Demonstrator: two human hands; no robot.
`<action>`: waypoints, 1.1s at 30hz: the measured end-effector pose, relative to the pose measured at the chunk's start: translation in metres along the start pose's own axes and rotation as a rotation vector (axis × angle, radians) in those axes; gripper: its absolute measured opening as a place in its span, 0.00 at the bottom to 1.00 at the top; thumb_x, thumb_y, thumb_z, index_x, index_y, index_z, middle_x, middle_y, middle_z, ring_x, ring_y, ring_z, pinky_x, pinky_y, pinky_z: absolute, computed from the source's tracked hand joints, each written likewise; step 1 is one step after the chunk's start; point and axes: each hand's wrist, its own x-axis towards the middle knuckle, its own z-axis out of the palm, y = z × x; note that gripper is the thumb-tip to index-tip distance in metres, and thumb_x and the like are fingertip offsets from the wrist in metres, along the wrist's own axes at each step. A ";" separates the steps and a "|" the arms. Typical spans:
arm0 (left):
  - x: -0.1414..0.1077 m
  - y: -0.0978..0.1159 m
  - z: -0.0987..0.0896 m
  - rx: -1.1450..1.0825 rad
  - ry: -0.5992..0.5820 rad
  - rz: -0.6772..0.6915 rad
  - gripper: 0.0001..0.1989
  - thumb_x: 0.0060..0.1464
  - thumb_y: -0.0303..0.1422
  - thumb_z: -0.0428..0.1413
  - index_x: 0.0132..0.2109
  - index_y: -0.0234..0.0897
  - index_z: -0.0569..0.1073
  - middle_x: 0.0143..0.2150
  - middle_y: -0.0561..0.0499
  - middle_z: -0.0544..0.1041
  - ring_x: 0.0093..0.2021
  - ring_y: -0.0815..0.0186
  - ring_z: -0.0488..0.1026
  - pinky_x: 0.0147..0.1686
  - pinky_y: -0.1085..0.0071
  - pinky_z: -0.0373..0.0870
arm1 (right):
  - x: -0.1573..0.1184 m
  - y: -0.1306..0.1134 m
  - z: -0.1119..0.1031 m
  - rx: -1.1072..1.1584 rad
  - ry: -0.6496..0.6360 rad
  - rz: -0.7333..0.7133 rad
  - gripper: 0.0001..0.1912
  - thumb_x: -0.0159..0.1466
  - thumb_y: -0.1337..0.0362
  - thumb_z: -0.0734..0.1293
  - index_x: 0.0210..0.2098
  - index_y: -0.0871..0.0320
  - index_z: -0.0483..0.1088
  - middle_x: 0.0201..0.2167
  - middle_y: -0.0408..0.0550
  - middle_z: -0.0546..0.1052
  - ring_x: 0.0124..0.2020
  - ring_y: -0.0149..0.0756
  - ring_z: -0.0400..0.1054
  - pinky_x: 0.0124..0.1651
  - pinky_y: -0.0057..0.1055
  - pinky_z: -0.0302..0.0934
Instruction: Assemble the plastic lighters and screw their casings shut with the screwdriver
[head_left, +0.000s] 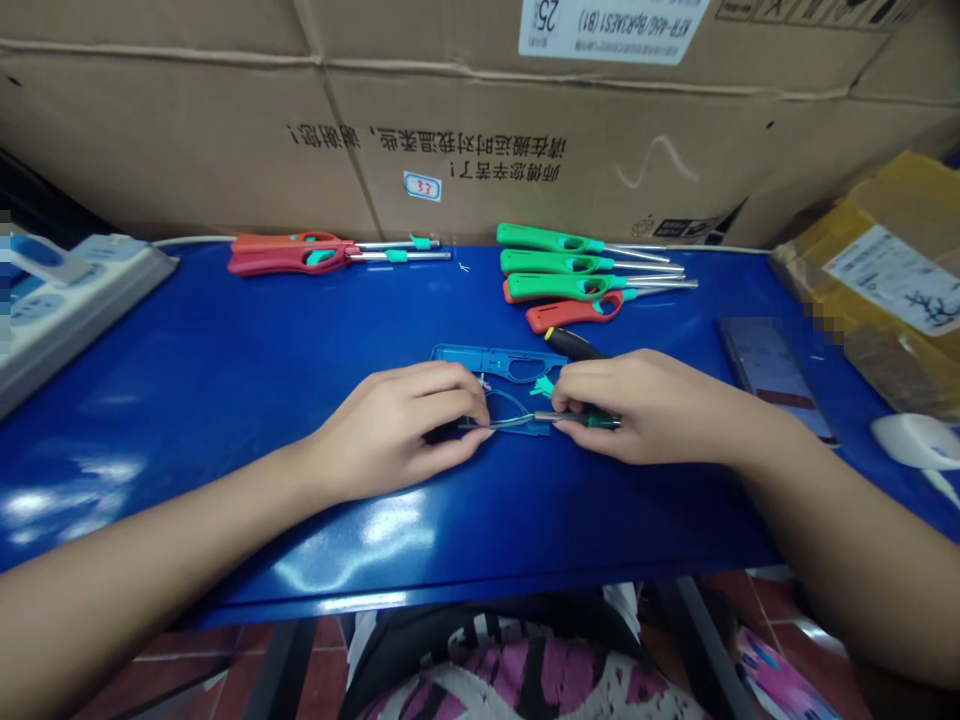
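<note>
Between pinching fingers (474, 402), wire (514, 422) is held by the left hand (416, 420), metal tube (547, 416) by the right hand (649, 405); joining seems in hand, steady alignment probably needed.

Glossy blue table (225, 380) with pale light reflections (356, 545), red-tiled floor (324, 660) below, cardboard box (225, 110) behind

Blue shell (537, 430) partly behind left fingers (450, 406)

Blue table (315, 340) leaves passage beyond the left hand (416, 415); green lighters (544, 262) and a phone (769, 365) obstruct beyond the right hand (637, 405)
</note>
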 end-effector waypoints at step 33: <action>-0.002 -0.015 -0.030 0.282 -0.305 0.016 0.15 0.66 0.41 0.55 0.53 0.39 0.76 0.46 0.46 0.80 0.44 0.58 0.77 0.42 0.63 0.74 | 0.002 0.001 0.002 0.115 -0.037 0.204 0.07 0.64 0.61 0.71 0.33 0.55 0.70 0.32 0.40 0.76 0.30 0.30 0.64 0.30 0.28 0.49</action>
